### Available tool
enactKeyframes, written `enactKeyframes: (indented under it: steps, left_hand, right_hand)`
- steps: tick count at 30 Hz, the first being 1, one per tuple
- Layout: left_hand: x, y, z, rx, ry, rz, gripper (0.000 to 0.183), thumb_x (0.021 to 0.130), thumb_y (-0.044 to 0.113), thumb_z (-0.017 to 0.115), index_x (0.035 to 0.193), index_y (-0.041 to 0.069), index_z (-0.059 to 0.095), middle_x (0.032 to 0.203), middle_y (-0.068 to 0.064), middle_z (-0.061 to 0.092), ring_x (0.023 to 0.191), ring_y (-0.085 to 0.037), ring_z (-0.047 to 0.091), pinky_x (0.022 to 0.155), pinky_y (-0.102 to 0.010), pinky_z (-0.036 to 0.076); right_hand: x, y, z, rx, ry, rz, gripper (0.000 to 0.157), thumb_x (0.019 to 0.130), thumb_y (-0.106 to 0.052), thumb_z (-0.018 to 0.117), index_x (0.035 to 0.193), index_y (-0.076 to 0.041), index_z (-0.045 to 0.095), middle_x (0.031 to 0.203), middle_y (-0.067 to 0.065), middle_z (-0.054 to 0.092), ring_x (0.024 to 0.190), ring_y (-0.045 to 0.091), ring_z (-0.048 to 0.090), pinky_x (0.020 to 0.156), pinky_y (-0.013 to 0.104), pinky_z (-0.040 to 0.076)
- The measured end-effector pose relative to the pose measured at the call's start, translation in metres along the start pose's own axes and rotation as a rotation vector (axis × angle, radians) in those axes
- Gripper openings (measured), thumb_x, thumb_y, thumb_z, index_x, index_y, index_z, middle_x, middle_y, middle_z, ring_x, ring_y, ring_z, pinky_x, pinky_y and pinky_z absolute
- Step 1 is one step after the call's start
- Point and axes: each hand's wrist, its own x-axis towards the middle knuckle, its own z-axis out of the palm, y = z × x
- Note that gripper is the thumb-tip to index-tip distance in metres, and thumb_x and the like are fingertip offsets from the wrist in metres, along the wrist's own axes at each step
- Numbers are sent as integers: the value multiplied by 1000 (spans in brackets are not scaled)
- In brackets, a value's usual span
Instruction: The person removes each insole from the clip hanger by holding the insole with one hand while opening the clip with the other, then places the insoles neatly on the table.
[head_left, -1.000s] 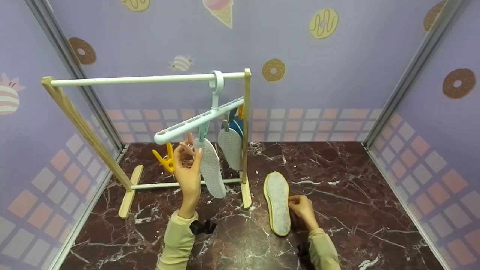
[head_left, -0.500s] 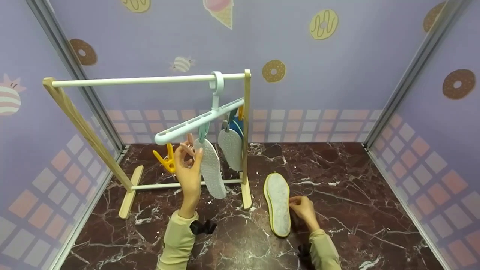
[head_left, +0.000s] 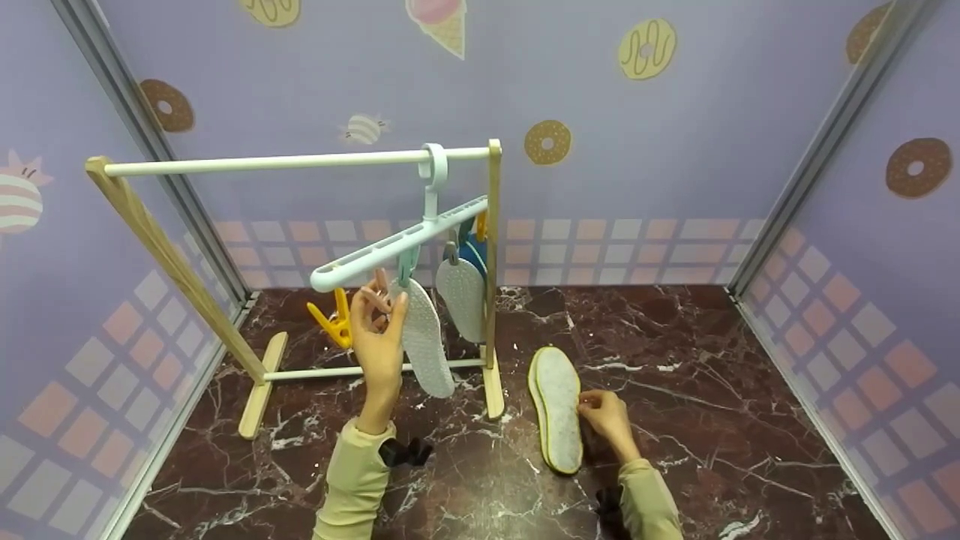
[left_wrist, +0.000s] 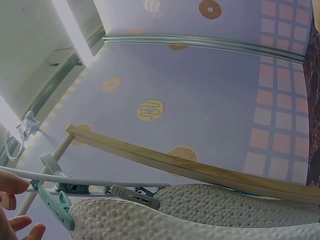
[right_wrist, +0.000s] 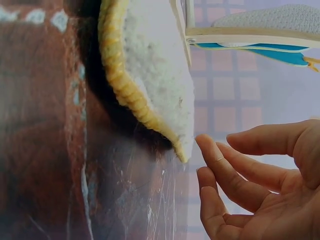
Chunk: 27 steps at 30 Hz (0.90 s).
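My left hand (head_left: 377, 352) is raised under the hanger's near end and holds the pink clothespin (head_left: 380, 282) between thumb and fingers. Just right of it hangs a white dimpled insole (head_left: 424, 341), its top in a green clip (left_wrist: 56, 207). On the floor, a grey-white insole with yellow edging (head_left: 559, 405) lies sole-shaped and lengthwise, with a second yellow edge showing along its left. My right hand (head_left: 606, 420) is at that insole's right edge. In the right wrist view, the right fingers (right_wrist: 212, 157) are loosely bent, a small gap from the edge, with thumb apart.
The pale hanger (head_left: 375, 255) hooks on the top rail of a wooden rack (head_left: 277, 160). A second white insole (head_left: 460, 298) and a blue item (head_left: 475, 251) hang farther back. A yellow clothespin (head_left: 334, 322) hangs near the front. Patterned walls enclose the dark marbled floor (head_left: 690, 435).
The upper floor insole has shifted slightly right, showing more of the yellow edge at its left. My left hand stays at the pink clothespin. My right hand has hardly moved.
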Motion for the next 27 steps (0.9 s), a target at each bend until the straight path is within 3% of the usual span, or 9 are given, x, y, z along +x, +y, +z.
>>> enactKeyframes:
  steps: [4,6,10,15,20,27]
  left_hand:
    - [2,0,1,-1,-15,8,20,80,-1,61,98,-3,50,97,-7,54,99,-25,54,76,-22,43]
    - [3,0,2,7,-20,14,14,80,-1,61,88,-1,49,96,-9,53,92,-17,54,74,-20,43]
    - [3,-1,3,8,-35,25,20,81,-1,60,75,4,42,100,-1,57,85,-10,53,72,-18,43]
    - [4,0,5,-6,-44,47,13,81,-2,60,88,-6,50,104,-7,60,77,-5,49,70,-17,42]
    - [4,1,7,2,-54,71,30,81,-2,59,109,-9,50,106,-20,56,69,-1,40,67,-16,39]
    - [5,4,8,-4,-70,18,32,81,-2,59,111,-8,48,114,-23,56,83,-3,50,78,-18,42]
  right_hand:
    - [-1,-2,1,3,10,-27,19,70,-2,63,88,3,67,73,14,66,62,13,53,57,26,43]
    - [-2,-5,1,7,6,-30,19,71,-2,62,89,2,67,75,15,66,64,14,54,57,26,43]
    - [-3,-10,3,23,-2,-27,19,72,-3,62,90,1,67,76,15,67,63,13,53,55,25,42]
    - [-5,-16,8,69,-21,-38,19,73,-3,63,91,2,67,77,17,68,65,17,60,55,24,44]
    - [-8,-21,14,125,-36,-39,18,74,-1,63,92,2,67,79,18,69,70,23,65,55,24,46]
    - [-8,-29,19,146,-49,-78,17,76,-3,63,93,1,67,82,19,68,74,26,65,56,25,47]
